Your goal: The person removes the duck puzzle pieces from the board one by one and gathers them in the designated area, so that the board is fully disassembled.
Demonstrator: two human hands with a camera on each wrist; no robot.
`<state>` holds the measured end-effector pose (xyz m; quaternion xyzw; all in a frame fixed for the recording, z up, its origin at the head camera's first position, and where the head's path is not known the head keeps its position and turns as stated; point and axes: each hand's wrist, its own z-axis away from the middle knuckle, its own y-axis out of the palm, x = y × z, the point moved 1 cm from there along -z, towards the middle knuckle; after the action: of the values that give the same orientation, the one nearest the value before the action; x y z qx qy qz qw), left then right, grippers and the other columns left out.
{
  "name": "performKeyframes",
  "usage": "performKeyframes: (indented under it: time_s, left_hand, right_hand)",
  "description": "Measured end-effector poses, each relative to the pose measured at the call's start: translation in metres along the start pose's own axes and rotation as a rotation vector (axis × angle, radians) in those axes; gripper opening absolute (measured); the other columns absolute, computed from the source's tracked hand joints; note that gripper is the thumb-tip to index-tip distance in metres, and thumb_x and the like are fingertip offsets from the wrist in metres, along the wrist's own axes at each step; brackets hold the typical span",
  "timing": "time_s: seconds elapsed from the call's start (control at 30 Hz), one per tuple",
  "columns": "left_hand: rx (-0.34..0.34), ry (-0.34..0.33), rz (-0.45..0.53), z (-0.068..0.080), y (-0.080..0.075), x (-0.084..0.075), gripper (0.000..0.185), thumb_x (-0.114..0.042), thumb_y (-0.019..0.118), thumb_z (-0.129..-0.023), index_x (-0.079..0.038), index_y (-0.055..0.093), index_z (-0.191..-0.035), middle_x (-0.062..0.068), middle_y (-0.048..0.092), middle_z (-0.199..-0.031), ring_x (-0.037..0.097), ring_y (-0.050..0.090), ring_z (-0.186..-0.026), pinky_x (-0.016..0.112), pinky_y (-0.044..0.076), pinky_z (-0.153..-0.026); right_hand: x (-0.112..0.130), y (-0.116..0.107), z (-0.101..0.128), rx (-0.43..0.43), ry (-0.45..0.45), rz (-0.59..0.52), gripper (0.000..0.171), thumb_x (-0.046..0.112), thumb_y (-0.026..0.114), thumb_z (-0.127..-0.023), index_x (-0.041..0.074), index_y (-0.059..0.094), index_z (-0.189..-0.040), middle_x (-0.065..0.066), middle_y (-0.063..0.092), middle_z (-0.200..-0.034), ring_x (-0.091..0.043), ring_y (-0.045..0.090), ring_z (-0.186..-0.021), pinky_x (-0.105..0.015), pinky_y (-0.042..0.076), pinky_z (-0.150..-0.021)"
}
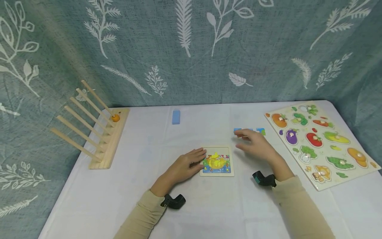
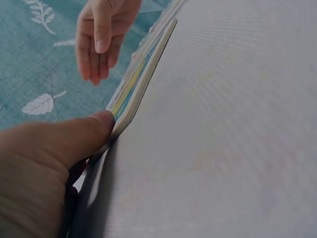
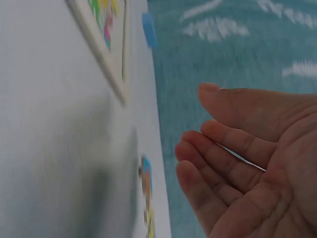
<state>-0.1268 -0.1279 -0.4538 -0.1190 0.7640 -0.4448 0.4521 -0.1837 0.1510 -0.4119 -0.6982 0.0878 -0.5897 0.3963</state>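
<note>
A small square jigsaw puzzle board [image 1: 217,174] with a cream frame lies flat on the white table, its lower part filled with a yellow and blue picture and a bare strip along its top. My left hand [image 1: 183,167] rests at its left edge, fingers fairly straight; in the left wrist view the thumb [image 2: 84,136] touches the frame's edge. Over the table to the right of the board, my right hand [image 1: 257,146] hovers, holding nothing, its fingers loosely bent in the right wrist view. Loose jigsaw pieces [image 1: 261,131] lie just beyond it, partly hidden by the fingers.
On the left stands a wooden rack [image 1: 108,146] with several slanted pegs and an orange bead [image 1: 115,118]. A blue block [image 1: 176,117] lies toward the back. A large vegetable puzzle board [image 1: 301,159] covers the right side. A patterned curtain [image 1: 197,79] hangs behind the table.
</note>
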Motion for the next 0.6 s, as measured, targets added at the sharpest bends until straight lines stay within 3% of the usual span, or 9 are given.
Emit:
performKeyframes:
  time_s: [0.23, 0.43, 0.6]
  left_hand:
    - [-0.106, -0.001, -0.084, 0.003, -0.002, -0.002, 0.041, -0.029, 0.067, -0.08, -0.005, 0.063, -0.112, 0.004, 0.059, -0.119, 0.017, 0.052, -0.115, 0.029, 0.042, -0.099]
    - [-0.118, -0.005, -0.092, 0.005, -0.003, -0.003, 0.037, -0.028, 0.066, -0.08, -0.005, 0.064, -0.109, 0.005, 0.061, -0.115, 0.018, 0.055, -0.112, 0.029, 0.044, -0.097]
    - [-0.125, 0.009, -0.056, 0.004, -0.002, -0.001, 0.035, -0.027, 0.066, -0.08, -0.005, 0.065, -0.108, 0.005, 0.061, -0.115, 0.018, 0.055, -0.111, 0.029, 0.047, -0.093]
  right_hand:
    - [0.026, 0.025, 0.001, 0.084, -0.105, 0.026, 0.044, 0.016, 0.064, -0.082, 0.003, 0.052, -0.123, -0.012, 0.056, -0.121, -0.027, 0.054, -0.11, -0.039, 0.046, -0.093]
    - [0.041, 0.048, 0.001, 0.183, -0.148, 0.001, 0.043, 0.017, 0.064, -0.083, 0.005, 0.052, -0.122, -0.01, 0.057, -0.119, -0.023, 0.057, -0.105, -0.036, 0.049, -0.09]
    - [0.045, 0.065, -0.002, 0.181, -0.115, 0.023, 0.04, 0.016, 0.065, -0.081, 0.007, 0.055, -0.119, -0.004, 0.058, -0.115, -0.017, 0.056, -0.102, -0.033, 0.048, -0.088]
